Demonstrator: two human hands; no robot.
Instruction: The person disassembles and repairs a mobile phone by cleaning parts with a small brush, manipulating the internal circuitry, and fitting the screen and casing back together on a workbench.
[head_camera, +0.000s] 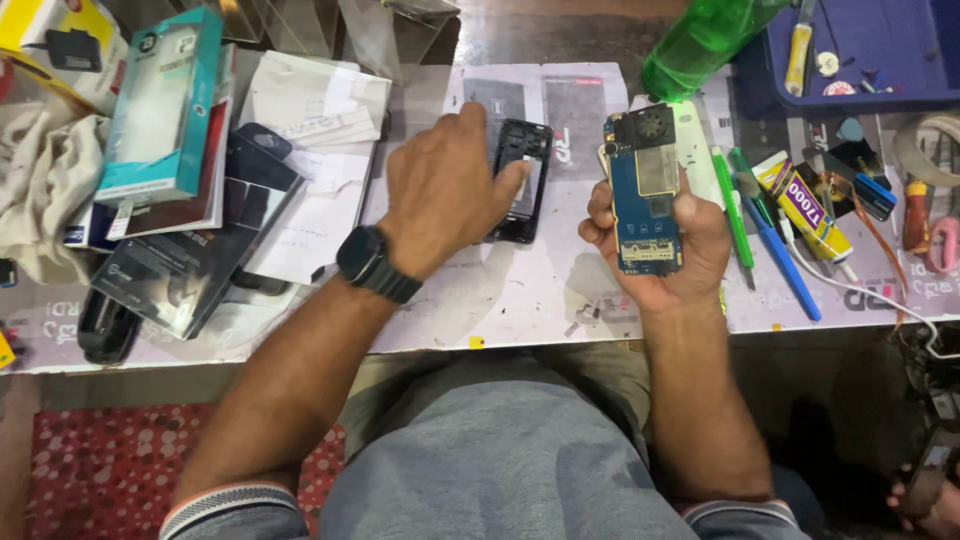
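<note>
My right hand (668, 245) holds a blue phone circuit board (643, 190) upright above the white work mat (520, 300), fingers wrapped around its lower half. My left hand (445, 195), with a black watch (375, 263) on the wrist, reaches over a black phone frame (522, 180) lying on the mat; its fingertips rest on the frame's left edge. The frame lies flat and its middle is hollow.
Boxed accessories (160, 110) and papers pile up at the left. A green bottle (700, 40) and a blue tray (880, 60) stand at the back right. A glue tube (805, 210), green and blue tools (745, 215) and a tape roll (925, 140) lie to the right.
</note>
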